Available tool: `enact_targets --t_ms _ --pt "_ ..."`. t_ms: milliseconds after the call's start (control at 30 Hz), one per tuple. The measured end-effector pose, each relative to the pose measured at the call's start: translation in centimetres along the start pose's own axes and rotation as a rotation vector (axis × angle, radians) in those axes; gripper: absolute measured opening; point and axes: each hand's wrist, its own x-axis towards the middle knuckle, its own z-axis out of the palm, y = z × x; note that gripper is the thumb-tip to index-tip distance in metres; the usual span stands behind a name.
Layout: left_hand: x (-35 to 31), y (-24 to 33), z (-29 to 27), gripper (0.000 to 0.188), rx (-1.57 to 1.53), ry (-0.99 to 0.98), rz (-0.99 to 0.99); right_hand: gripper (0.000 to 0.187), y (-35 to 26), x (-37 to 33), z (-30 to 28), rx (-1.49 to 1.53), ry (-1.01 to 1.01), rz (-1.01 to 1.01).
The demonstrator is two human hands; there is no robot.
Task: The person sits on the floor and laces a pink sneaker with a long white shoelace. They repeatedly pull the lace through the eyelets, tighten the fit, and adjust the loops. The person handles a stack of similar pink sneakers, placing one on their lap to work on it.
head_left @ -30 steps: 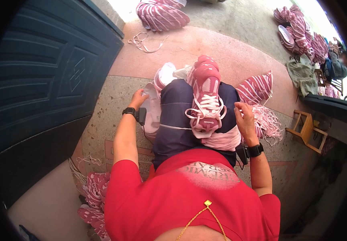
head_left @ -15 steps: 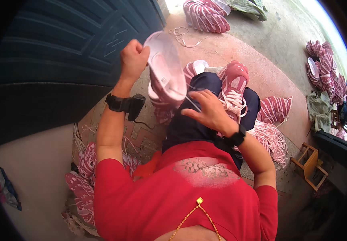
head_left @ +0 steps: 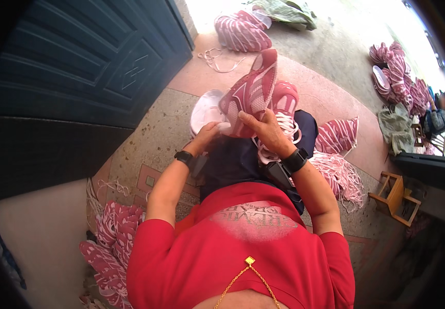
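Observation:
A pink-and-white shoe upper (head_left: 250, 90) is held above my lap, tilted with its toe end pointing up and away. My right hand (head_left: 270, 133) grips its near right edge, the thumb lying across the outer side. At the lower left end, the fingers of my left hand (head_left: 206, 138) close on a pale edge of the same upper. Just behind it, resting on my right thigh, is a pink shoe with white laces (head_left: 286, 110). A pale shoe piece (head_left: 205, 110) lies beyond my left hand, partly covered.
Bundles of striped pink uppers lie at the far side (head_left: 243, 32), far right (head_left: 398, 72), right (head_left: 338, 135) and lower left (head_left: 110, 242). White laces (head_left: 346, 177) spill beside my right leg. A small wooden stool (head_left: 393, 198) stands at right; a dark blue door (head_left: 78, 67) borders the left.
My left hand has come down from the upper left. The upper now shows its outer side rather than its inside, and my right hand has closed on it.

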Motion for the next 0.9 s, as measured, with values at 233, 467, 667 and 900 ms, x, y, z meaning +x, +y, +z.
enact_targets --t_ms 233,467,667,900 --pt "-5.5 9.1 -4.5 0.02 0.333 0.211 0.335 0.039 5.2 -5.9 -3.4 0.545 0.015 0.076" --pt "-10.6 12.4 6.5 0.047 0.664 -0.278 0.656 0.04 12.2 -8.2 -5.3 1.136 0.162 -0.061" --pt "-6.9 10.1 11.3 0.039 1.012 -0.286 0.816 0.033 12.5 -4.1 -7.3 1.2 0.273 0.072" --pt "-5.6 13.1 8.9 0.028 0.623 -0.339 0.599 0.025 9.1 -7.8 -7.4 0.5 0.508 0.07"
